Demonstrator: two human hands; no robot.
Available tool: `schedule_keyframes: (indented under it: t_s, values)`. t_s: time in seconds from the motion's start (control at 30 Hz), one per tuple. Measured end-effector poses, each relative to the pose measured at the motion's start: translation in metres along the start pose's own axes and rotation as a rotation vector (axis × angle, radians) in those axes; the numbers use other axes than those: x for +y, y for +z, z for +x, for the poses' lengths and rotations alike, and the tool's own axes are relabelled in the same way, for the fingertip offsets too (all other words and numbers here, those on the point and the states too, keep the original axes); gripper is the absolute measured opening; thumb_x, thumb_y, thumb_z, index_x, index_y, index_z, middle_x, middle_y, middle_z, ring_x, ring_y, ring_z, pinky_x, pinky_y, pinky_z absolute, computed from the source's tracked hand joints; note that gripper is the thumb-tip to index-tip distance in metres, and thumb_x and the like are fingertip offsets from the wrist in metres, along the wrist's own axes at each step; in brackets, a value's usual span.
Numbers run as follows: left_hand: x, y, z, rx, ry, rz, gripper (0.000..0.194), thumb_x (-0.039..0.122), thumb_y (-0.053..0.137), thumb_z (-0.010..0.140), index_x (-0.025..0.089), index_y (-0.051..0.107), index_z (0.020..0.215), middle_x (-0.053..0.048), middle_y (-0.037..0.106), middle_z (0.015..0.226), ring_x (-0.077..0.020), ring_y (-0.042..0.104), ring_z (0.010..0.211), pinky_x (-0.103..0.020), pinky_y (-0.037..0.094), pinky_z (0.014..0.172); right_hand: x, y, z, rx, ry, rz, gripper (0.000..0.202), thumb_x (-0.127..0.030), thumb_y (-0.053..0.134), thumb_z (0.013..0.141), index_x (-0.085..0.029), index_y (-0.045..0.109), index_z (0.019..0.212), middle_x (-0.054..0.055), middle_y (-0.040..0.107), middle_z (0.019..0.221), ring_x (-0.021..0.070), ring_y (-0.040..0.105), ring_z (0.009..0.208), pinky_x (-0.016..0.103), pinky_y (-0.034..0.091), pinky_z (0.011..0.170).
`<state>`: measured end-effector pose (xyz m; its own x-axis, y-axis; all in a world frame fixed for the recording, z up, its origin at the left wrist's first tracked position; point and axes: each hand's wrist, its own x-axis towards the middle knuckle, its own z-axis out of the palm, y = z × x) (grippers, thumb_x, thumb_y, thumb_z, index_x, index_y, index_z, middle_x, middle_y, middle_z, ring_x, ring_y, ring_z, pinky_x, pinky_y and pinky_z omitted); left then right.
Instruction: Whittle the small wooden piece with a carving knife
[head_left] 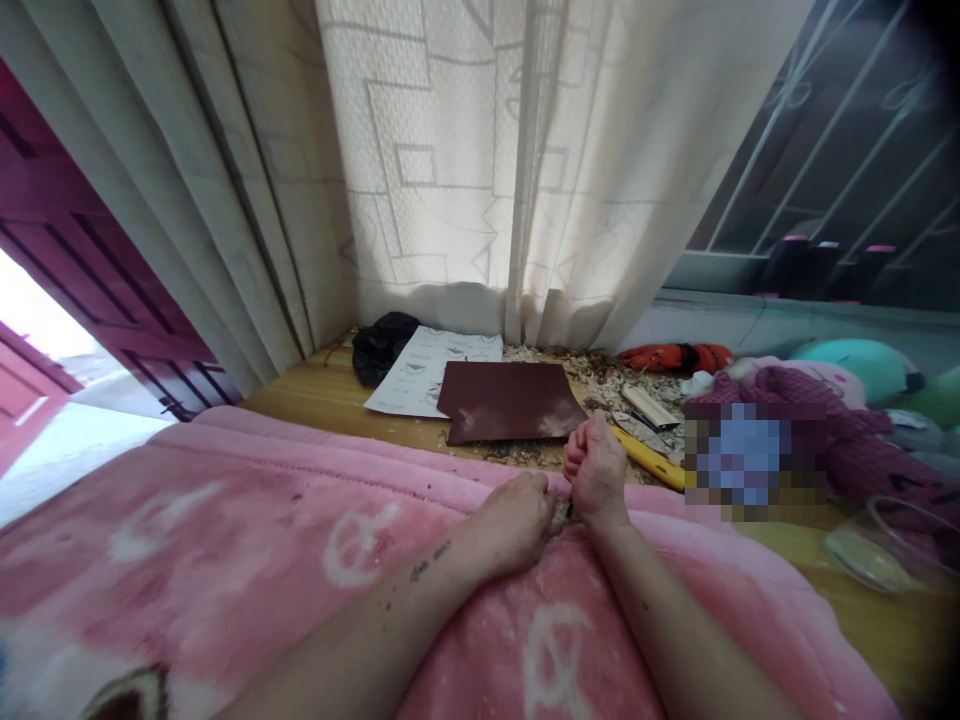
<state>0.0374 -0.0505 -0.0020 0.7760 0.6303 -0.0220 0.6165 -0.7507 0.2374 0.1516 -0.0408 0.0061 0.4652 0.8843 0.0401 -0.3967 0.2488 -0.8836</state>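
Note:
Both hands are close together above the near edge of a pink blanket (285, 510). My left hand (519, 515) is closed, its fingers curled down around something I cannot make out. My right hand (598, 475) is closed too, upright like a fist, with its contents hidden. Between the hands, low down, shows a small brownish piece (560, 514), touching or beside the left fingers. Just beyond them a dark brown sheet (514, 400) lies over part of a white printed paper (420, 372). Near the right hand is a yellow tool handle (651, 459).
Shavings (611, 378) are scattered on the wooden table (322, 392). A black bag (382, 345) lies at the back left. To the right are a pale block (649, 408), an orange-red item (675, 357), purple cloth (802, 395) and a clear plastic container (870, 558). Curtains hang behind.

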Motion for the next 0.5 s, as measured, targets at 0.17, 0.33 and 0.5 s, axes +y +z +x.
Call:
schedule_keyframes:
  t_s: [0.17, 0.33, 0.5]
  values:
    - [0.0007, -0.0023, 0.0004, -0.015, 0.01, 0.002, 0.021, 0.029, 0.037, 0.082, 0.015, 0.051, 0.088, -0.008, 0.051, 0.088, -0.0182, 0.049, 0.076, -0.028, 0.04, 0.067, -0.0027, -0.0026, -0.003, -0.185, 0.044, 0.096, 0.042, -0.053, 0.047, 0.074, -0.019, 0.031, 0.053, -0.009, 0.021, 0.039, 0.0041, 0.013, 0.032, 0.016, 0.008, 0.031]
    - [0.0021, -0.0047, 0.0003, -0.04, 0.007, -0.003, 0.021, 0.027, 0.037, 0.082, 0.013, 0.051, 0.089, -0.009, 0.051, 0.088, -0.0184, 0.049, 0.077, -0.028, 0.04, 0.067, -0.0017, -0.0038, -0.0014, -0.16, 0.052, 0.109, 0.042, -0.053, 0.047, 0.074, -0.019, 0.03, 0.054, -0.01, 0.021, 0.039, 0.0039, 0.013, 0.032, 0.016, 0.009, 0.03]
    - [0.0032, -0.004, -0.0006, -0.012, 0.012, 0.031, 0.022, 0.027, 0.036, 0.083, 0.012, 0.052, 0.082, -0.009, 0.051, 0.086, -0.0183, 0.049, 0.075, -0.028, 0.04, 0.066, 0.004, -0.0049, 0.0023, 0.148, -0.088, -0.01, 0.043, -0.056, 0.042, 0.075, -0.019, 0.03, 0.055, -0.009, 0.025, 0.039, 0.0041, 0.018, 0.03, 0.016, 0.013, 0.029]
